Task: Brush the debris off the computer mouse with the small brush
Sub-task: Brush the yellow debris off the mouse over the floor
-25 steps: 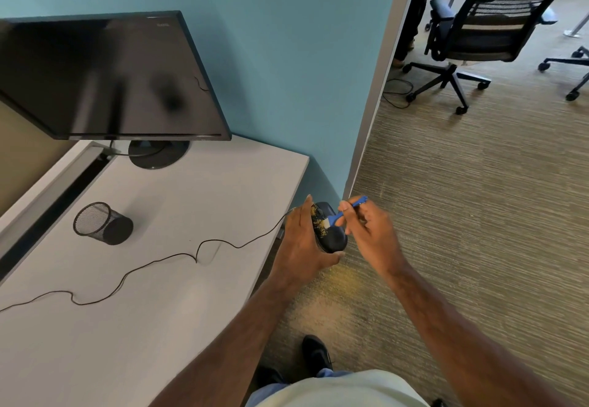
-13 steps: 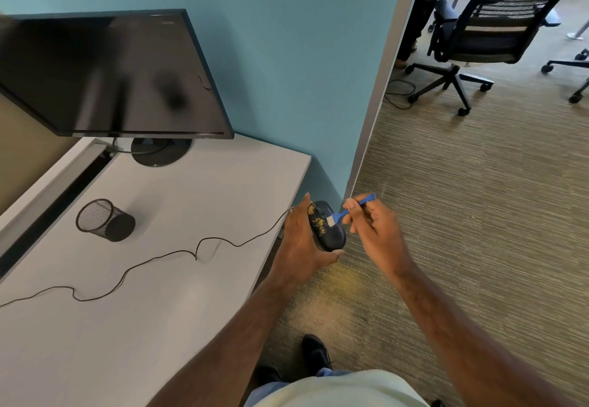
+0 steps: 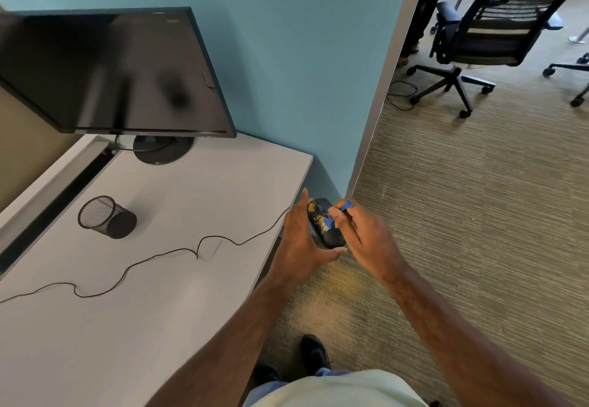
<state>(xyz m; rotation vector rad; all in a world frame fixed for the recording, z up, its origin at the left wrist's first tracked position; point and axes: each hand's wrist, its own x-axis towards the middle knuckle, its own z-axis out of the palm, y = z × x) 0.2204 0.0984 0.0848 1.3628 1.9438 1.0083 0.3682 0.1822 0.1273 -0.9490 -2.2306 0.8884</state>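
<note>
Left hand (image 3: 299, 241) cupped, gripping; right hand (image 3: 366, 234) pinched, fingers curled

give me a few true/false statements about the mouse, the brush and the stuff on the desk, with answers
1. The left hand holds the black mouse out past the desk edge, above the carpet. True.
2. The small blue brush is in the left hand. False: the right hand pinches it.
3. Yellowish debris shows on the mouse. True.
4. The mesh cup stands upright. False: it lies on its side on the desk.
5. The mouse is wireless. False: a thin black cable runs from it across the desk.
6. The monitor screen is dark. True.
</note>
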